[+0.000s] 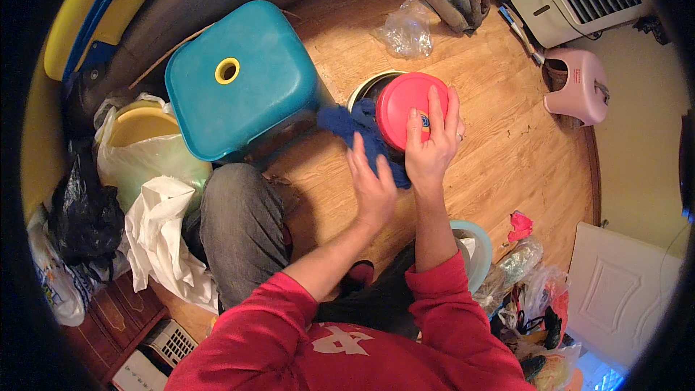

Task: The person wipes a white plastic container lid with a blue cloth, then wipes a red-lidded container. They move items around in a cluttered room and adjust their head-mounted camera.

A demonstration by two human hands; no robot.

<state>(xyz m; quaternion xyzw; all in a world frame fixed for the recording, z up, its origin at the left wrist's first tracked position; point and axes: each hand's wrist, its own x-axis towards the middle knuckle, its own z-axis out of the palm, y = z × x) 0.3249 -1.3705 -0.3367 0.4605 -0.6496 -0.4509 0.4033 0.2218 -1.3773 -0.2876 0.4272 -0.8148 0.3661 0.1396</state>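
Observation:
A round red-pink lid or lidded tub (399, 100) is tilted in front of me, with a small round emblem near its middle. My right hand (434, 146) grips it, fingers spread over its top and right edge; a ring is on one finger. A dark blue cloth (374, 138) lies bunched against its left side. My left hand (374, 187) is at the cloth with fingers apart; whether they pinch it is hidden. Partly behind the red-pink piece is a round container with a cream rim (361, 89) and a dark inside.
A teal stool (250, 108) with a yellow-ringed hole stands left, near a bagged yellow tub (144, 125). Clear plastic (410, 30) lies ahead. A pink stool (583, 87) and air cooler (581, 0) stand right. A pale blue bucket (478, 255) and plastic bags (535, 282) are near my right leg.

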